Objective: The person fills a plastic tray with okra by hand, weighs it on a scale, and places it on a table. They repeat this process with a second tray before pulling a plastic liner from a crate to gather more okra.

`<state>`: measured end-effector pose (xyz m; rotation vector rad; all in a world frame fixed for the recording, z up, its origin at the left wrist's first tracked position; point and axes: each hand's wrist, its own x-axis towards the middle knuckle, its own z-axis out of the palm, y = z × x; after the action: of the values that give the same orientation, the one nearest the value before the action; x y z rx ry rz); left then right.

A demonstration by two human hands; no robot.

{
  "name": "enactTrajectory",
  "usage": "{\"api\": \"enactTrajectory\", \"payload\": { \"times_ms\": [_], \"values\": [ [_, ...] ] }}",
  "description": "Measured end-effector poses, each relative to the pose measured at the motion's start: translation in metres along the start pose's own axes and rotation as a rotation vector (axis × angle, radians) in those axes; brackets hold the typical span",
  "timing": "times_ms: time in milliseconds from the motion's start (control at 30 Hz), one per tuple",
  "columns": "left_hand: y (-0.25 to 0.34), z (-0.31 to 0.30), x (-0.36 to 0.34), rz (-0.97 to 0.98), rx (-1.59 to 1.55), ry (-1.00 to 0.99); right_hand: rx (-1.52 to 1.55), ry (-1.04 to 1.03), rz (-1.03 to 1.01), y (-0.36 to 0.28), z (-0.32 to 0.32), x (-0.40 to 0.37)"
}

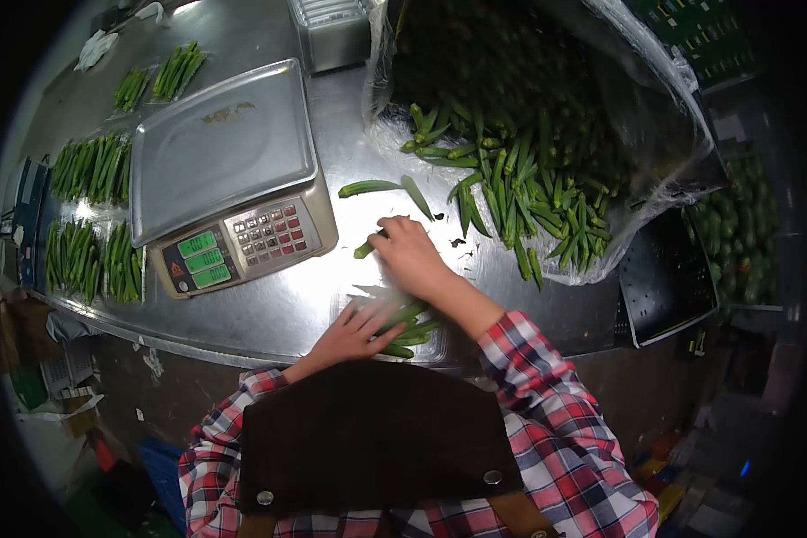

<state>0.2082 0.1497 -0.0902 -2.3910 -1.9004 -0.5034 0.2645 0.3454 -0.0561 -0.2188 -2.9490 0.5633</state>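
Observation:
My right hand (410,255) is closed around an okra pod (362,252) just above the metal table, its stem end showing past the fingers. Closer to my body, my left hand (350,334) lies with fingers spread over several okra pods (409,334) in a clear plastic tray (437,348). The left fingers are slightly blurred, and they cover part of those pods. Beyond my right hand, a loose okra pod (369,187) lies on the table, with another pod (417,196) beside it. A large heap of okra (520,197) spills from a plastic-lined container at the upper right.
A weighing scale (224,143) with a lit green display stands to the left. Packed trays of okra (91,170) lie beyond it. Stacked clear trays (332,34) sit at the back. Plastic lining (681,179) hangs over a black crate (671,278) at the right.

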Motion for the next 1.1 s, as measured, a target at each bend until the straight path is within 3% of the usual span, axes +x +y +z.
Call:
{"api": "enactTrajectory", "payload": {
  "times_ms": [67, 200, 267, 433, 533, 600, 667, 700, 800, 900, 967, 1100],
  "values": [
    [0.0, 0.009, 0.008, -0.041, -0.031, -0.115, -0.14, 0.065, -0.188, 0.016, 0.029, 0.007],
    [0.0, 0.018, 0.004, -0.088, -0.169, -0.103, -0.046, 0.11, -0.217, 0.023, 0.025, 0.012],
    [0.001, 0.031, -0.004, -0.059, -0.165, -0.061, -0.014, 0.041, -0.179, 0.024, 0.019, 0.012],
    [0.0, 0.022, 0.01, -0.229, -0.36, -0.021, -0.066, -0.104, -0.165, 0.025, 0.026, 0.016],
    [-0.01, 0.023, 0.012, -0.235, -0.43, -0.059, 0.092, 0.126, 0.01, 0.03, 0.009, 0.024],
    [-0.014, 0.02, 0.015, -0.216, -0.495, -0.119, 0.098, 0.304, 0.252, 0.049, 0.001, 0.027],
    [-0.02, 0.01, 0.016, -0.208, -0.576, -0.224, -0.051, 0.115, 0.419, 0.067, -0.002, 0.028],
    [-0.021, 0.006, 0.016, -0.199, -0.55, -0.17, -0.127, 0.006, 0.461, 0.076, 0.003, 0.027],
    [-0.025, -0.005, 0.013, -0.238, -0.488, -0.022, -0.005, 0.191, 0.399, 0.087, 0.007, 0.032],
    [-0.022, -0.013, 0.0, -0.422, -0.491, 0.086, 0.217, 0.337, 0.142, 0.074, 0.0, 0.048],
    [-0.017, -0.021, -0.007, -0.57, -0.509, 0.167, 0.217, 0.29, -0.033, 0.071, 0.013, 0.062],
    [-0.008, -0.029, -0.023, -0.692, -0.51, 0.183, -0.009, 0.122, 0.047, 0.06, 0.037, 0.073]
  ]
}}
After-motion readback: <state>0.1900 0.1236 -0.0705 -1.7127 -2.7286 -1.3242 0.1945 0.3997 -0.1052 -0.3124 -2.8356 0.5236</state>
